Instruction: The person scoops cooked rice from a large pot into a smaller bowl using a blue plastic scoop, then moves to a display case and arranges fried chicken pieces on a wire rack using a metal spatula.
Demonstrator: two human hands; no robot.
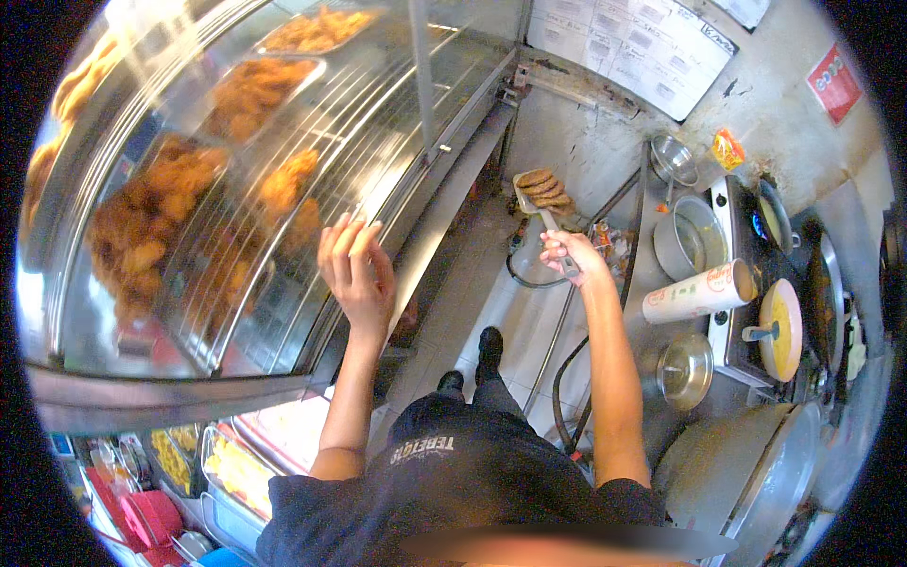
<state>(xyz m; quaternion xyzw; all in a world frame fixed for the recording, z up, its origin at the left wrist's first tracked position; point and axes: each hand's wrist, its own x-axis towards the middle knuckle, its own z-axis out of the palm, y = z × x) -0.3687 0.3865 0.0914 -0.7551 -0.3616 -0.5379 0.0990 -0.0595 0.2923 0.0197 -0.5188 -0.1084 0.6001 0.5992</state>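
My right hand grips the grey handle of a spatula, which points away from me over the floor. On its blade lies an overlapping stack of several flat brown patties. My left hand is raised beside the heated display case, its fingers slightly bent and holding nothing. Whether the fingertips touch the case cannot be made out. Inside, fried chicken pieces rest on a wire rack, with a larger pile of fried chicken farther left.
To the right, a steel counter holds a deep pot, a printed paper cup stack, a glass bowl and a gas stove. A pan sits over a blue flame. A black hose hangs beside the counter. Food trays stand lower left.
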